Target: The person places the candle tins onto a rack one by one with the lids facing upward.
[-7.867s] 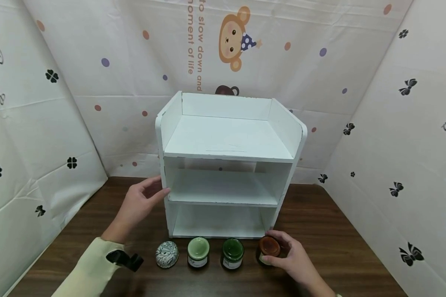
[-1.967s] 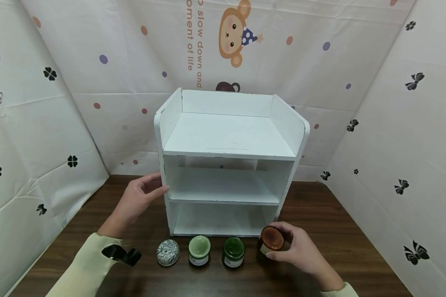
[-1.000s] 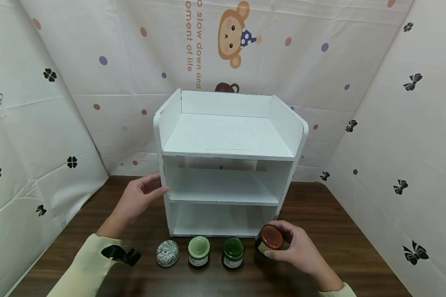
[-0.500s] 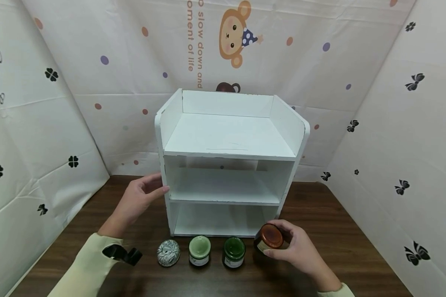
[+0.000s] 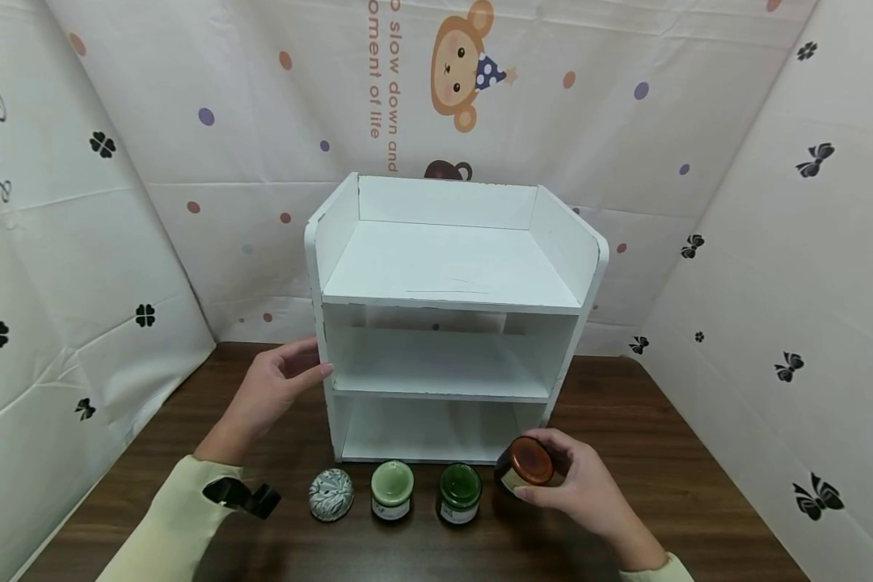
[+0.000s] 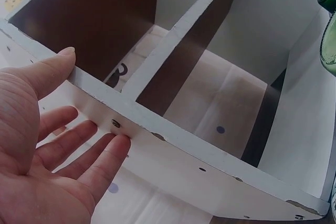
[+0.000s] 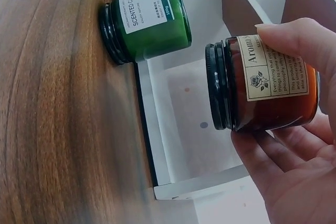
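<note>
My right hand [image 5: 578,489] holds an amber glass scented candle jar [image 7: 278,85] between thumb and fingers. Its black lid [image 7: 218,87] points down, and a gap shows between it and the table in the right wrist view. The jar leans a little left, at the right end of a row. Beside it stand a dark green candle jar [image 5: 459,491], a light green candle jar [image 5: 391,487] and a round leaf-patterned tin [image 5: 331,495]. My left hand [image 5: 267,392] rests at the left side of a white shelf unit [image 6: 184,150], thumb at the front edge, fingers along the outer panel.
The shelf unit's bare top board [image 5: 451,267] and two lower compartments face me, right behind the row. Brown wooden table [image 5: 647,453] surrounds it. Printed white cloth [image 5: 247,105] hangs at the back and both sides. A black strap [image 5: 242,496] sits on my left wrist.
My right hand has lifted the amber jar slightly from its place in the row, tilted it and shifted it a little left. The left hand stays at the shelf's side.
</note>
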The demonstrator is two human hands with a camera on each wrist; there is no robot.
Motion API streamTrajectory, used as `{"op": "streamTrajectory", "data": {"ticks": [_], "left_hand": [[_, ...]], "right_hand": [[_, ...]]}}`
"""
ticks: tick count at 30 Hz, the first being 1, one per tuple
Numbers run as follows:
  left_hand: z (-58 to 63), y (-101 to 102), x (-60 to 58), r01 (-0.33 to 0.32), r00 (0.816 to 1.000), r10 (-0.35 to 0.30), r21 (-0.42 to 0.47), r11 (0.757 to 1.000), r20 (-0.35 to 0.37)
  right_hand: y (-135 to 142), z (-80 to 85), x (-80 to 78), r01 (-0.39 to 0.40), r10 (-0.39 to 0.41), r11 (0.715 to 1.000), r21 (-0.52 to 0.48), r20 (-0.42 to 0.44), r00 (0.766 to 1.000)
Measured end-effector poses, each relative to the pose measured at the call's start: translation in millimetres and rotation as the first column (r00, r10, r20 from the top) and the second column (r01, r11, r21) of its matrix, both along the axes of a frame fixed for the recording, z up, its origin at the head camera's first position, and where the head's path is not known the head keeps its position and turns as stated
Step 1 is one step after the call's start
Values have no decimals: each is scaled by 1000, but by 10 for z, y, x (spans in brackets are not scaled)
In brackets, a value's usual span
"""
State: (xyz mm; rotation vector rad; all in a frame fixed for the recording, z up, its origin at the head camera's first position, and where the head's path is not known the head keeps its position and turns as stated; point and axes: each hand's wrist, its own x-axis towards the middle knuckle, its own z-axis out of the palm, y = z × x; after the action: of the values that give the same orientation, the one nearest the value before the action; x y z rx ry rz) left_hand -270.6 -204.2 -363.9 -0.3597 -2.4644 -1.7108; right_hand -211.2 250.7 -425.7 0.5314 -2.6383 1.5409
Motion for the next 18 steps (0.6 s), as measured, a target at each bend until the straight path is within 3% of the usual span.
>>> {"op": "streamTrajectory", "data": {"ticks": [9,18], "left_hand": [[-6,-2,-3,3,1000,-3,11,1000,0],[2,-2,6,8,1000,-8,7,1000,-5]], "right_hand": [[-37,9,1,-29,28,999,-19,-46,999],[-49,10,12,-17,16,1000,-25,-39,999]]}}
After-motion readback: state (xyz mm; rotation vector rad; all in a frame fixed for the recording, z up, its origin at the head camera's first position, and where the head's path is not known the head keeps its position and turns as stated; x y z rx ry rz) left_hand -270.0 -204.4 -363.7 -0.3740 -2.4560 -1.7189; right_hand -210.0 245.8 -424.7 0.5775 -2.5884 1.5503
